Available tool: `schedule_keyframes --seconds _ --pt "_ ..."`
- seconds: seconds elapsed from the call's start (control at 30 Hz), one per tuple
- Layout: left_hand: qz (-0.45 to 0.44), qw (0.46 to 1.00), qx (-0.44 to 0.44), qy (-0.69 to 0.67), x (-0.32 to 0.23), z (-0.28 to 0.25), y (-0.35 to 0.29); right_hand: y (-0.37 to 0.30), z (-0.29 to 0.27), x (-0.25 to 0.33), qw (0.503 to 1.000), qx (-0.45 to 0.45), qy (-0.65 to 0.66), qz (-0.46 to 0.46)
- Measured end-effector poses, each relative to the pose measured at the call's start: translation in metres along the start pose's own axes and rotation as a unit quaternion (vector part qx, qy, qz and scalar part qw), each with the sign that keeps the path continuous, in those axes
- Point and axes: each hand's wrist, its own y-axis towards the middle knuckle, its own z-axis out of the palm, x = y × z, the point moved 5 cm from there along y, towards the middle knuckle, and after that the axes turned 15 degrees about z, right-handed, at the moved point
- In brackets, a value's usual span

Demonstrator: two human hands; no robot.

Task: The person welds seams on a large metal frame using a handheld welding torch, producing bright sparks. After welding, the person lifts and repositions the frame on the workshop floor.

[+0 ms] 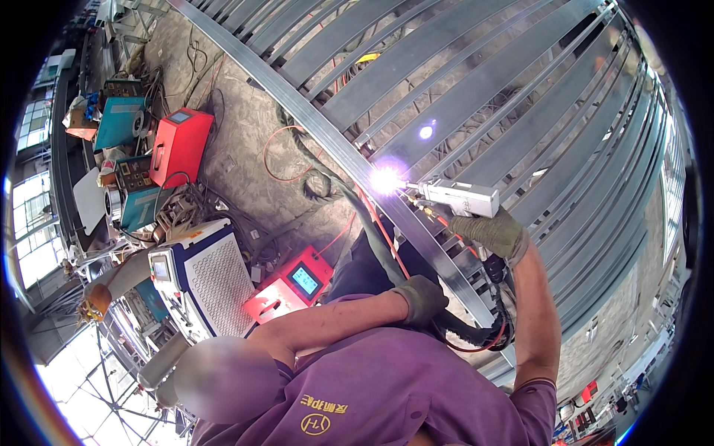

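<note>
In my gloved right hand [491,234] is a silver handheld welding gun [465,197], its nozzle pointing left. At its tip a bright white-violet weld flash [387,179] burns on the long grey metal rail [297,100], hiding the joint there. Many flat metal slats [461,82] run from this rail to the upper right. My gloved left hand [422,300] is closed near my body, around the dark hose [454,327] that loops over to the gun. The fingers of that hand are partly hidden.
Left of me stand a white machine with a perforated side [219,286], a red box with a lit screen [286,286], another red box [180,147] and teal machines [119,119]. Hoses and cables [316,182] lie across the concrete floor [245,141], also beneath the slats.
</note>
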Motion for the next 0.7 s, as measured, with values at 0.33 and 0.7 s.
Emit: schedule_keyframes --seconds 0.33,0.7 --pt "-0.003 1.0 0.009 -0.016 -0.003 -0.007 -0.003 -0.001 0.001 0.0 0.997 -0.03 0.023 -0.073" --pt "-0.002 1.0 0.019 -0.009 -0.003 -0.008 -0.004 -0.003 0.0 -0.008 0.999 -0.034 0.004 -0.007"
